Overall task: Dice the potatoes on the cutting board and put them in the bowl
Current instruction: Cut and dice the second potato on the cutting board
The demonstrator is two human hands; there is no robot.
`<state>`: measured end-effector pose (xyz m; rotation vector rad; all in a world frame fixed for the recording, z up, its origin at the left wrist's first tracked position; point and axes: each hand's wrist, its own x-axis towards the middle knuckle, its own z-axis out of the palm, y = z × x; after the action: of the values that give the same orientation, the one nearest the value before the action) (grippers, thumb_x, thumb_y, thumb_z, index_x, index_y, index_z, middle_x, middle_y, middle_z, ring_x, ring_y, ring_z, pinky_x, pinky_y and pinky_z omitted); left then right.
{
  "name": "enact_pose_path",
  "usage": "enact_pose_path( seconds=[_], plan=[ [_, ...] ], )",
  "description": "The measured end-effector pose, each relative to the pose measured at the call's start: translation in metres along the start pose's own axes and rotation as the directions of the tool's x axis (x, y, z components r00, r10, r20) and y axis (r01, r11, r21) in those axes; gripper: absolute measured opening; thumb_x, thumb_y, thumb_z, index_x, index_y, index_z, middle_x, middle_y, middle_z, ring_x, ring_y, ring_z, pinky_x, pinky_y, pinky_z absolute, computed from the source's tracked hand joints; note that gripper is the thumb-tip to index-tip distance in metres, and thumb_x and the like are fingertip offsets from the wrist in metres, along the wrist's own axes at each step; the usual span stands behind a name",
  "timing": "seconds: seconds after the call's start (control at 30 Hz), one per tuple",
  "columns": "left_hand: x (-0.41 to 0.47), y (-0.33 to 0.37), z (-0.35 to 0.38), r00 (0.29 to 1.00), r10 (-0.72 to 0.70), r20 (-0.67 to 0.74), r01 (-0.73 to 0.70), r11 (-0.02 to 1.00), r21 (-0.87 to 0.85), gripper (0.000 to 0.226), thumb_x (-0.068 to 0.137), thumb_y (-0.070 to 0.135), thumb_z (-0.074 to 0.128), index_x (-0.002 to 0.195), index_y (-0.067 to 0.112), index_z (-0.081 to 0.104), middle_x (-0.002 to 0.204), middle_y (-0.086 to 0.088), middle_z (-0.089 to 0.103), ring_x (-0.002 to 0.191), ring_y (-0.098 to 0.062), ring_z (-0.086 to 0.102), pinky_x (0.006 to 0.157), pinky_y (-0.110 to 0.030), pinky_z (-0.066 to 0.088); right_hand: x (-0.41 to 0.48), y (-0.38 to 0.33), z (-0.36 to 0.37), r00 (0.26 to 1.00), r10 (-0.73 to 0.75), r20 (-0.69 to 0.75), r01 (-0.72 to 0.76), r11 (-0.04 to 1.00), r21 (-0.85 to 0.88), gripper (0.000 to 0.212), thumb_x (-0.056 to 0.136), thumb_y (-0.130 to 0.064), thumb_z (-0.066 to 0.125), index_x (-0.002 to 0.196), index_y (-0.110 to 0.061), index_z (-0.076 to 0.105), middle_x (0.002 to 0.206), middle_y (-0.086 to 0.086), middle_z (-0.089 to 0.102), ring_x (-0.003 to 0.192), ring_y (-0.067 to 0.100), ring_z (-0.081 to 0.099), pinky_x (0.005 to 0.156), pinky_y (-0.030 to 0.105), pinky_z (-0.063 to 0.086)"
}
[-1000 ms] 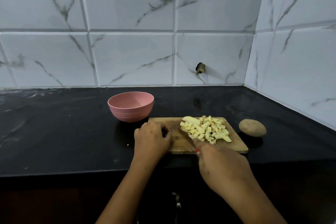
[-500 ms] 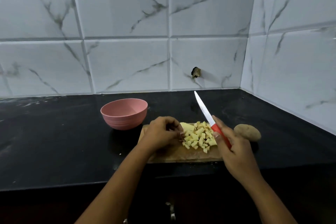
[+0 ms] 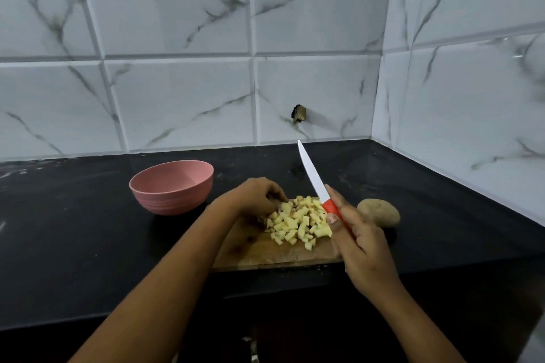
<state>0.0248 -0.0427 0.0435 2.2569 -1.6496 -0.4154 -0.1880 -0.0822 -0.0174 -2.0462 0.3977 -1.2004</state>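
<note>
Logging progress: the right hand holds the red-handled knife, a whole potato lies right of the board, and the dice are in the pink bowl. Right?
No: the head view shows the diced potato piled on the cutting board, not in the pink bowl. The rest holds.

A black desk (image 3: 73, 244) ran from 9 to 3 o'clock, with pale smears at its 9 o'clock end. White marble-veined wall tiles (image 3: 177, 9) filled 12 o'clock and turned a corner toward 2 o'clock. A small dark stub (image 3: 298, 113) stuck out of one tile near 1 o'clock.
</note>
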Motion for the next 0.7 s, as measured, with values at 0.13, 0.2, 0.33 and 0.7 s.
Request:
enact_pose_path(
  seconds=[0.13, 0.2, 0.33, 0.7],
  plan=[
    [0.001, 0.002, 0.000, 0.997, 0.053, -0.064, -0.050, 0.998, 0.042, 0.009, 0.089, 0.019, 0.064, 0.097, 0.021, 0.061, 0.100, 0.008, 0.056, 0.094, -0.007, 0.052, 0.079, -0.018, 0.040, 0.001, 0.002, 0.001, 1.000, 0.027, 0.005, -0.027, 0.998, 0.050, 0.043, 0.099, -0.017, 0.048, 0.130, -0.045, 0.044, 0.061, -0.029, 0.055, 0.055, 0.000, 0.047, 0.055, 0.011, 0.039],
    [-0.002, 0.000, -0.002, 0.994, 0.069, -0.088, -0.068, 0.998, 0.019, 0.010, 0.088, 0.018, 0.066, 0.089, 0.023, 0.058, 0.091, 0.011, 0.055, 0.091, -0.008, 0.055, 0.073, -0.015, 0.041, 0.001, 0.002, 0.001, 0.999, 0.034, 0.003, -0.034, 0.997, 0.069, 0.041, 0.097, -0.022, 0.048, 0.130, -0.046, 0.044, 0.063, -0.032, 0.055, 0.060, -0.003, 0.050, 0.059, 0.009, 0.040],
    [-0.019, -0.009, -0.008, 0.961, 0.080, -0.264, -0.099, 0.993, -0.057, 0.010, 0.088, 0.015, 0.065, 0.093, 0.023, 0.062, 0.095, 0.009, 0.062, 0.091, -0.008, 0.059, 0.075, -0.014, 0.043, 0.001, 0.001, 0.001, 0.999, 0.034, 0.007, -0.034, 0.997, 0.069, 0.041, 0.098, -0.020, 0.047, 0.129, -0.046, 0.043, 0.063, -0.031, 0.055, 0.059, -0.004, 0.050, 0.058, 0.009, 0.040],
    [-0.110, -0.031, 0.027, 0.861, 0.008, -0.509, -0.104, 0.982, -0.160, 0.039, 0.082, -0.003, 0.064, 0.080, 0.034, 0.074, 0.081, 0.026, 0.063, 0.086, 0.016, 0.056, 0.083, -0.001, 0.040, 0.002, -0.014, 0.005, 0.986, 0.126, 0.105, -0.097, 0.964, -0.248, 0.040, 0.099, -0.032, 0.045, 0.131, -0.057, 0.042, 0.064, -0.013, 0.050, 0.058, 0.005, 0.047, 0.054, 0.036, 0.041]
  ],
)
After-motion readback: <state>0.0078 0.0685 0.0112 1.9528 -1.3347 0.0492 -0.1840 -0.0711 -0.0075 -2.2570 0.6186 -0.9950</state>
